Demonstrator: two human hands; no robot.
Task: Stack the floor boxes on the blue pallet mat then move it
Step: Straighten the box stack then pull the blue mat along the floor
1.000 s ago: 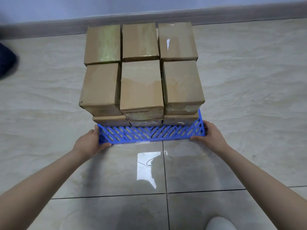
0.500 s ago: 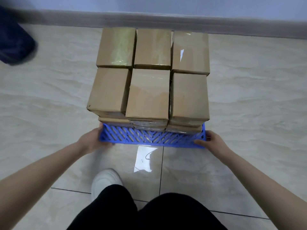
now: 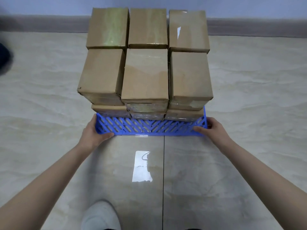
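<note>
A blue lattice pallet mat [image 3: 149, 128] lies on the tiled floor with its near strip bare. Several taped cardboard boxes [image 3: 146, 73] stand on it in tight rows, stacked more than one layer high. My left hand [image 3: 93, 131] grips the mat's near left corner, thumb on top. My right hand [image 3: 211, 128] grips the near right corner the same way. The far part of the mat is hidden under the boxes.
A grey skirting board [image 3: 249, 27] and the wall run just behind the stack. A dark object [image 3: 4, 58] sits at the left edge. My white shoe [image 3: 101, 214] stands on the tiles below the mat.
The loaded mat and both hands have slid toward the wall; the stack now reaches the skirting board. My dark-clad leg has dropped out of sight, leaving only the shoe.
</note>
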